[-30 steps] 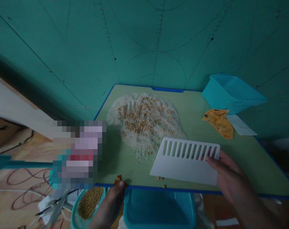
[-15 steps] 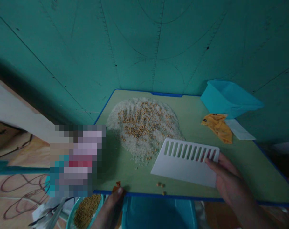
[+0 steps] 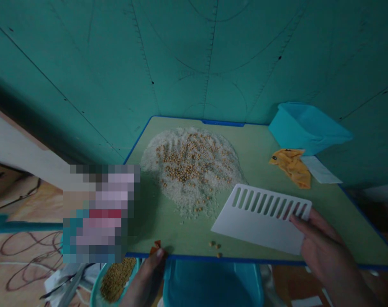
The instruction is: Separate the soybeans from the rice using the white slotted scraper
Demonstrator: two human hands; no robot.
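At the lower right, the right hand [image 3: 325, 243] clamps thumb and fingers on one end of the white slotted scraper [image 3: 261, 226], probably to leave its other end free near the central grain pile [image 3: 192, 166], while, lower centre-left, the left hand [image 3: 144, 279] pinches a brown piece [image 3: 154, 248].

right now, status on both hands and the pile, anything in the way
Left hand at orange-brown scrap, grip unclear. Right hand gripping white slotted scraper. Beans and white grains heaped on table; three stray beans by its near edge.
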